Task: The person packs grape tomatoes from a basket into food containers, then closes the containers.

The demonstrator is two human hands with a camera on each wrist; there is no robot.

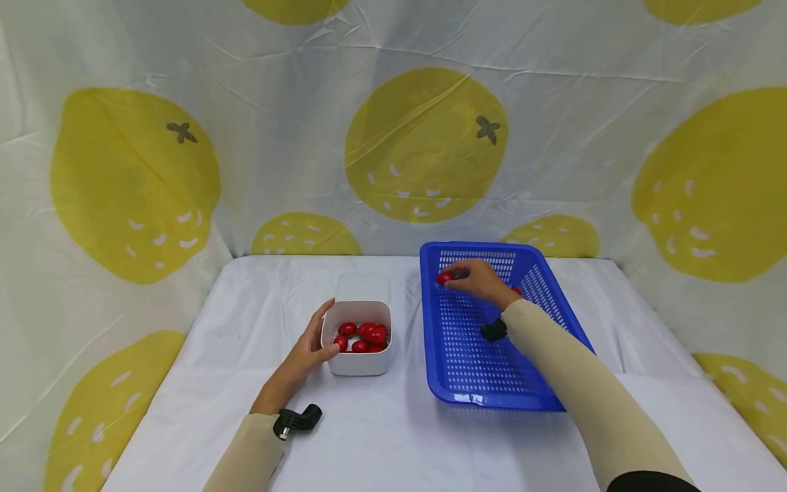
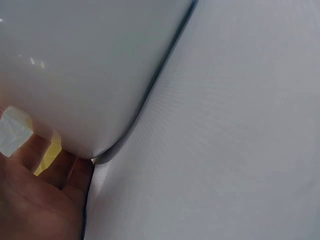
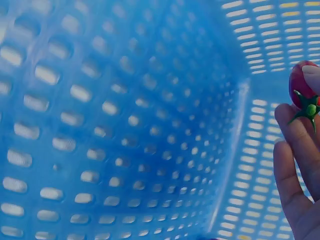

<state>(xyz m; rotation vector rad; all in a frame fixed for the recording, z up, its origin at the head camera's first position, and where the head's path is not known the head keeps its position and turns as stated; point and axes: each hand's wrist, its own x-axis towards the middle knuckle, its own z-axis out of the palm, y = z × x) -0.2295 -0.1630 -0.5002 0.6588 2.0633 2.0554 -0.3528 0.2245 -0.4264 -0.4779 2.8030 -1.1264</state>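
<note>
My right hand (image 1: 482, 281) pinches a red cherry tomato (image 1: 444, 279) between thumb and fingers, inside the far left part of a blue plastic basket (image 1: 432, 335). The right wrist view shows green sepals on this tomato (image 3: 300, 87), turned toward the camera. My left hand (image 1: 305, 352) holds a white square container (image 1: 359, 367) at its left side, thumb at the near rim and fingers along the wall. Several cherry tomatoes (image 1: 374, 334) lie in the container. Another tomato (image 1: 516, 291) shows in the basket, partly hidden behind my right wrist.
A pale square lid (image 1: 363, 285) lies on the white cloth just behind the container. The basket has raised, slotted walls and stands to the container's right. A curtain (image 1: 283, 137) with yellow lemon prints closes off the back and sides.
</note>
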